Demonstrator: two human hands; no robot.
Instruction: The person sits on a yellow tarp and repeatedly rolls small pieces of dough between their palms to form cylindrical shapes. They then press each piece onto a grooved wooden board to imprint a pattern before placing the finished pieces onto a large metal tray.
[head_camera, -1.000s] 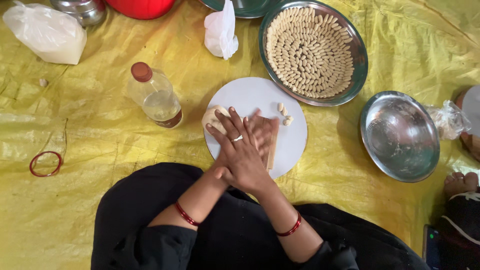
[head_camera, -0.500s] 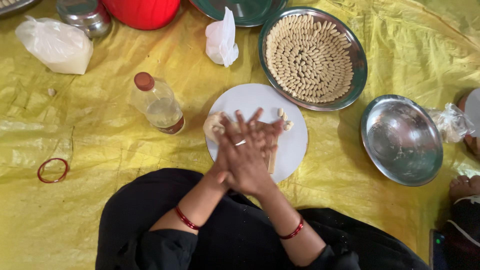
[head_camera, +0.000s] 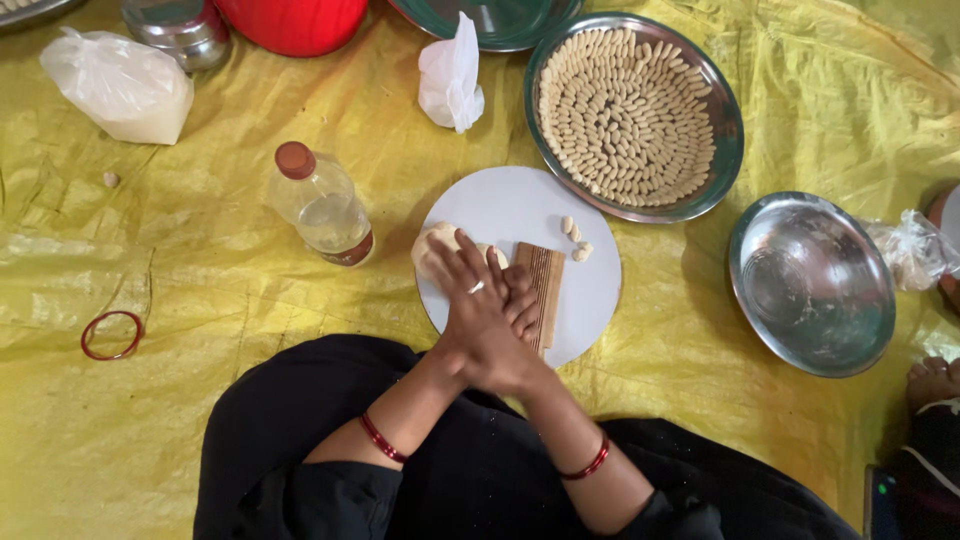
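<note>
The ridged wooden board (head_camera: 545, 293) lies on the white round plate (head_camera: 590, 300), its long axis running from 12 to 6 o'clock. Both hands lie at its 9 o'clock side, left hand (head_camera: 478, 315) flat over right hand (head_camera: 520, 305), fingers stretched, grip holding nothing visible. A dough lump (head_camera: 432, 243) sits at 10 o'clock, small shaped pieces (head_camera: 574, 238) at 1 o'clock.

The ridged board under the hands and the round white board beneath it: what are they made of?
Ridged brown board: looks like wood, matte, with parallel grooves along its length. Round white board: smooth, even white, possibly plastic or coated wood; the look leaves it open.
</note>
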